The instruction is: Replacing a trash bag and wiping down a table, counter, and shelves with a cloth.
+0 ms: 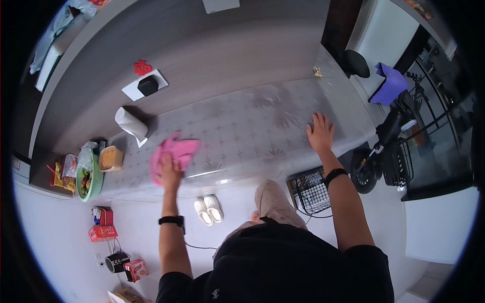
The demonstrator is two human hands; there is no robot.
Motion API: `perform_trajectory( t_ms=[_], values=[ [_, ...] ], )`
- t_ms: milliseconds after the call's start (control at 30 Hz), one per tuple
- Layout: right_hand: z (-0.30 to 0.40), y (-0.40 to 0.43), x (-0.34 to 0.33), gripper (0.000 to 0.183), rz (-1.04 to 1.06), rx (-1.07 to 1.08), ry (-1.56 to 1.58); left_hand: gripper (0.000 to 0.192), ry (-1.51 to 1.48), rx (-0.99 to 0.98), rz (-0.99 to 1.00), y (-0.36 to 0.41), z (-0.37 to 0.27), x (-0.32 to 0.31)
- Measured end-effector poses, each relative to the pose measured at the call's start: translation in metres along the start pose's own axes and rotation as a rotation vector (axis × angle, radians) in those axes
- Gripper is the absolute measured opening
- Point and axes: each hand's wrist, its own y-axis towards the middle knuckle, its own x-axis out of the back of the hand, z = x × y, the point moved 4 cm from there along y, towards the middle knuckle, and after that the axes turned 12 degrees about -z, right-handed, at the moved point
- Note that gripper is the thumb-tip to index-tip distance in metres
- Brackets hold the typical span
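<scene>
My left hand (169, 175) presses on a pink cloth (181, 150), which lies bunched on the patterned, shiny table cover (235, 132) near its left end. Behind it a paper roll (130, 123) lies with a loose sheet hanging off it. My right hand (321, 134) rests palm down on the cover towards the right end, fingers spread, with no object seen in it. The two hands are well apart. Left of the cloth are a plastic tub with an orange-brown content (110, 158) and a green basket (97, 185) of produce.
Snack packets (69, 170) sit at the far left. A socket plate (132, 91) with a black plug is on the back panel. White clogs (209, 209) and a black wire basket (312, 193) are on the floor below. A scooter with a purple cover (392, 85) stands at right.
</scene>
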Motion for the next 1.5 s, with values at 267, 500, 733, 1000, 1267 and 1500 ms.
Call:
perform_trajectory(
  t_ms=[267,500,733,1000,1267,1500],
  values=[
    [0.017,0.006,0.005,0.048,-0.013,0.033,0.006,0.058,-0.015,-0.305,-0.224,-0.020,-0.092,-0.041],
    [-0.005,-0.002,0.004,0.048,0.058,-0.023,-0.022,0.061,-0.367,-0.832,-0.105,-0.132,-0.309,0.014],
    [0.010,0.000,0.007,0.046,0.065,0.067,-0.037,0.044,-0.256,-0.236,-0.308,-0.030,-0.095,0.010],
    [0.006,0.001,0.000,0.044,0.085,0.029,-0.129,0.054,0.069,0.330,-0.087,0.012,0.040,0.012],
    [-0.002,0.003,-0.007,0.045,0.042,0.089,-0.181,0.052,-0.083,-0.371,-0.184,-0.065,-0.194,0.003],
    [0.002,0.000,-0.005,0.046,0.064,0.067,-0.102,0.047,-0.130,0.110,-0.488,-0.021,-0.019,0.011]
  ],
)
